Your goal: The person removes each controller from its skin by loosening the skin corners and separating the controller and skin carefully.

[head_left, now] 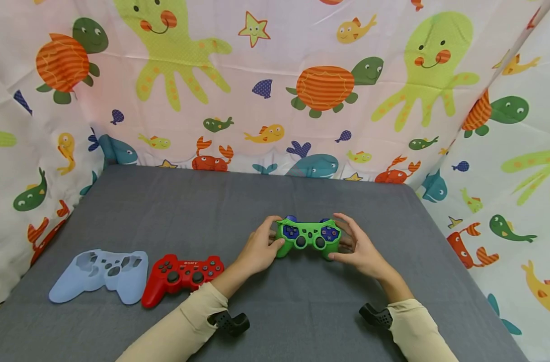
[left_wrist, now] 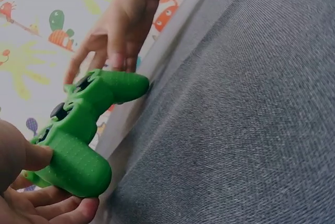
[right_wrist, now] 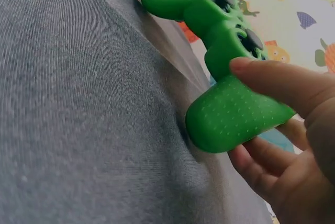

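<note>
Left hand (head_left: pixel 258 250): fingers curled round the left grip of a game controller sheathed in a dotted green silicone cover (head_left: pixel 308 236), thumb laid against the grip's face. Right hand (head_left: pixel 360 249): fingers wrapped under the right grip, thumb resting on top of it. Controller: blue body showing through the cover's cut-outs, two dark thumbsticks, held between both hands at the middle of the grey fabric-covered table (head_left: pixel 188 201), its grips low against the cloth; whether they touch it cannot be told.

Red Sony game controller (head_left: pixel 182 274): bare, lying flat on the table, near the left forearm. Pale blue empty silicone controller cover (head_left: pixel 100 274): lying flat, just beside the red controller on its left.

Backdrop: white sheet printed with cartoon sea animals (head_left: pixel 275 90), hung round three sides of the table.
</note>
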{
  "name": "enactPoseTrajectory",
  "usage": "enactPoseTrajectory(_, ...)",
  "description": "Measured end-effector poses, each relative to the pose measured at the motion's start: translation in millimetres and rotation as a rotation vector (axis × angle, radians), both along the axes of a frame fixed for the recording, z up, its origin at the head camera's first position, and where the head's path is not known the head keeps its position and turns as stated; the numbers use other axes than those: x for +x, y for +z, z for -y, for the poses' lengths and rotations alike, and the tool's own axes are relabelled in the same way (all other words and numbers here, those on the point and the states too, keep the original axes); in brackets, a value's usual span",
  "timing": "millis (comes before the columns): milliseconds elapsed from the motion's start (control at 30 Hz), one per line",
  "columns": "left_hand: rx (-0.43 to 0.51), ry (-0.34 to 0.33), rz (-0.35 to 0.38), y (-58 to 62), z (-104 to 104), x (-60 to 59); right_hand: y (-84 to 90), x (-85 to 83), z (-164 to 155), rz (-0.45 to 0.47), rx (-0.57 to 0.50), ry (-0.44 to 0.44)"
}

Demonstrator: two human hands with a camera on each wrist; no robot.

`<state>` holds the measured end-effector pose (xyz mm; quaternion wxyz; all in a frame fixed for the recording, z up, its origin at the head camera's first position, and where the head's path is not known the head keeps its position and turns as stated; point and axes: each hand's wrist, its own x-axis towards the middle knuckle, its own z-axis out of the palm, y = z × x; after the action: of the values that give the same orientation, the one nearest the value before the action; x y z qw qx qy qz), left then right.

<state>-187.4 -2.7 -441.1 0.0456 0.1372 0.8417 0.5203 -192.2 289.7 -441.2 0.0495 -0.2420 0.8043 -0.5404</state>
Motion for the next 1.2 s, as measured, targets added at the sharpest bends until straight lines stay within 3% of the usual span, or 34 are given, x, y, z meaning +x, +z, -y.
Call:
enactPoseTrajectory(233, -0.006, -0.028, 0.063, 1.2, 0.4, 1.1, -1.8, -0.6, -0.6, 0.02, 0.015, -0.027)
enactPoseTrajectory(467, 0.004, -0.025, -0.009, -3.9, -1.1, 2.5, -1.8, -0.5, -2.1, 0.062, -0.004, -0.05)
enactPoseTrajectory(667, -0.022, -0.027, -0.05, -5.7, -1.2, 3.6, -6.0, -0.4, -3.3, 0.04, 0.062, -0.07)
enactPoseTrajectory(1000, -0.121, -0.094, -0.042, -0.1, -2.3, 2.2, -0.8, 2.3, -3.0, 0.055, 0.104, -0.049)
enactPoseTrajectory(1200, -0.119, -0.114, -0.028, 1.0, -0.4, 1.1, -1.8, 1.6, -2.5, 0.067, 0.082, -0.042)
